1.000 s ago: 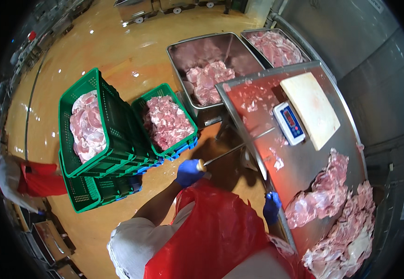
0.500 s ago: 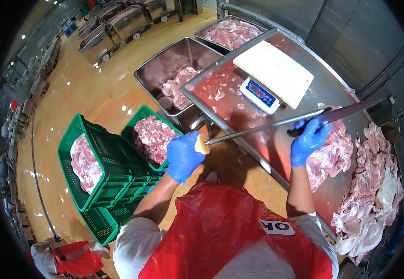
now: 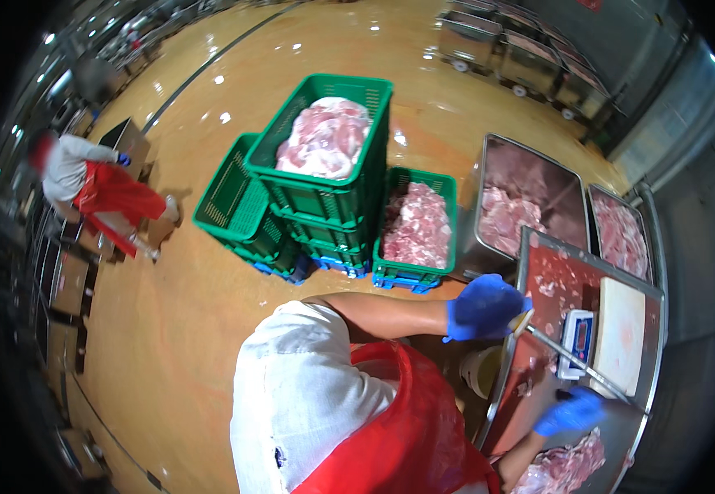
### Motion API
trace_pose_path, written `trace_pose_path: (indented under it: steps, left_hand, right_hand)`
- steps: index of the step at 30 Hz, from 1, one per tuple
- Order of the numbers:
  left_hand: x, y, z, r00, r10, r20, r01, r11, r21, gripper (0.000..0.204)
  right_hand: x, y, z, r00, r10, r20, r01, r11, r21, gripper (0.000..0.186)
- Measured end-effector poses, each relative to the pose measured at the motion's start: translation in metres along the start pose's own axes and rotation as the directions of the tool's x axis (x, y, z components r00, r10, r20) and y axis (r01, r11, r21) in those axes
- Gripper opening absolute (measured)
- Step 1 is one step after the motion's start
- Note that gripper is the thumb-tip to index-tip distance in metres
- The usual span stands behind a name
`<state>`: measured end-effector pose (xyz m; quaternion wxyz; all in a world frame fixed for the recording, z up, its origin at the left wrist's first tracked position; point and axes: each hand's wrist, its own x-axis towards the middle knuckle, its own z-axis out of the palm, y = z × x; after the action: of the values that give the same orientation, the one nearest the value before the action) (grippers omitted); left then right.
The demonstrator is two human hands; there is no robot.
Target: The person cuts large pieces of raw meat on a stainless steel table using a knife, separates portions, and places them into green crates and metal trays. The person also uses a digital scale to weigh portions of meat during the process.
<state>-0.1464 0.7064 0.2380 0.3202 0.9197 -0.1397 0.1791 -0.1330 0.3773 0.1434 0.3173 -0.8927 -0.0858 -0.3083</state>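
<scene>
My left hand (image 3: 481, 309), in a blue glove, is closed on the pale handle of a long sharpening steel (image 3: 559, 348), which reaches diagonally over the metal table (image 3: 522, 407). My right hand (image 3: 571, 412), also blue-gloved and blurred, is closed on a knife (image 3: 621, 407) whose dark blade lies near the steel's far end. Below it on the table is a pile of raw meat (image 3: 559, 465). Beyond the steel are a digital scale (image 3: 580, 325) and a white cutting board (image 3: 625, 317).
Stacked green crates (image 3: 316, 202) and another green crate (image 3: 448, 222) hold meat ahead. Metal bins (image 3: 571, 189) with meat stand behind the table. A white bucket (image 3: 479, 370) sits beside it. A co-worker (image 3: 106, 185) in a red apron is at the left; wheeled bins (image 3: 530, 58) line the back.
My right hand rose from the table edge and brought a knife to the steel. The view then swung left, moving the table lower right and bringing the co-worker higher into view.
</scene>
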Motion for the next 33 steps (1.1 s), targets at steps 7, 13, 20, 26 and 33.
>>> trace_pose_path:
  steps: [7,13,20,26,33]
  left_hand:
    - [-0.053,-0.057,-0.020,0.779,-0.480,0.404,0.599,0.760,-0.253,0.018]
    - [-0.067,-0.016,0.045,0.675,-0.324,0.663,0.736,0.236,-0.635,0.014]
    - [-0.060,0.002,0.009,0.662,-0.214,0.719,0.728,0.414,-0.547,0.013]
    - [-0.063,-0.041,0.110,0.946,0.264,0.186,0.107,0.287,-0.952,0.012]
    - [-0.041,-0.041,-0.023,0.855,-0.391,0.340,0.402,0.915,0.040,0.026]
  right_hand:
    - [-0.092,0.039,0.049,0.892,-0.021,0.452,0.042,0.998,-0.036,0.034]
    - [0.001,-0.084,0.071,0.859,-0.423,0.288,0.411,0.906,0.104,0.045]
    - [0.052,0.028,0.057,0.873,0.484,0.061,-0.398,0.634,0.664,0.049]
    - [0.037,0.001,0.063,0.941,-0.319,-0.111,0.261,0.896,-0.360,0.053]
    - [0.088,0.058,-0.041,0.821,0.404,-0.404,-0.305,0.908,0.288,0.054]
